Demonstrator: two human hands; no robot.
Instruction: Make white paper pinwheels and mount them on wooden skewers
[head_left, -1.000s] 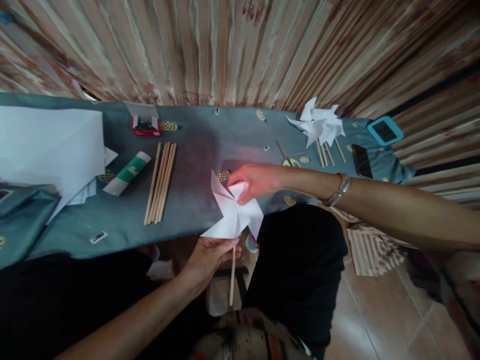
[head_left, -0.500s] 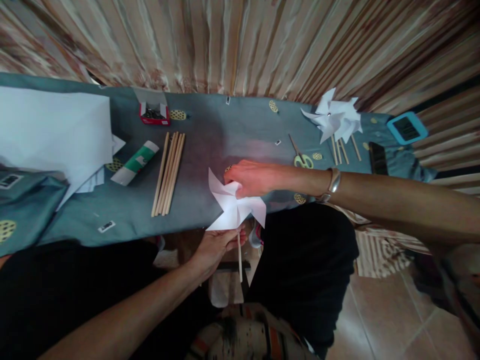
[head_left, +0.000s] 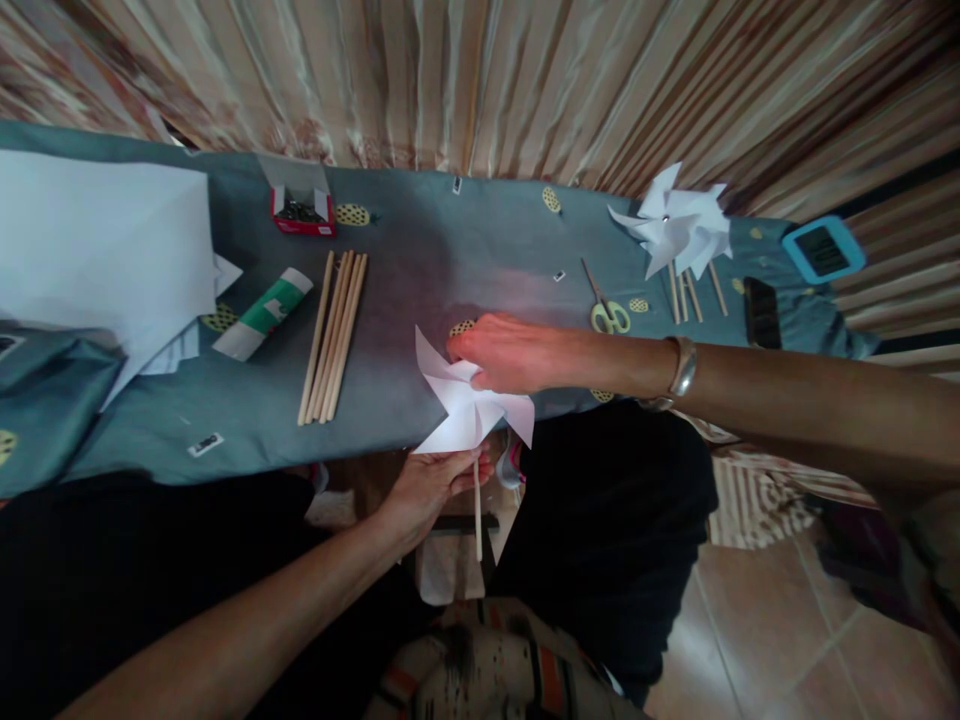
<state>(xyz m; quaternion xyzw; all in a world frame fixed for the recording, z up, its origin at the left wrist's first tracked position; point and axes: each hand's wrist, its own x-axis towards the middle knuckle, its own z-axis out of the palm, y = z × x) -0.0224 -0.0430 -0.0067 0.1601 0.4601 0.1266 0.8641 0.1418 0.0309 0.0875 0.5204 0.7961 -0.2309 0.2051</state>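
A white paper pinwheel (head_left: 461, 412) on a thin wooden stick (head_left: 478, 515) is between my hands at the table's near edge. My left hand (head_left: 435, 488) is closed around the stick just below the paper blades. From above, my right hand (head_left: 510, 352) bends over the upper blades with its fingers closed on the paper; the fingertips are partly hidden. The stick's lower end hangs free over my lap. Left of the pinwheel, several loose wooden sticks (head_left: 334, 340) lie side by side on the cloth.
A blue-grey tablecloth (head_left: 405, 290) covers the table. On the left are white paper sheets (head_left: 112, 240), a green-and-white tube (head_left: 264, 314) and a red box (head_left: 302, 213) of small metal pieces. To the right lie scissors (head_left: 610, 317), more pinwheels (head_left: 679, 225), a phone (head_left: 763, 313) and a blue-framed device (head_left: 823, 249).
The view has shifted slightly, so the table items sit a little higher in it. Both hands keep their hold on the pinwheel with hardly any movement.
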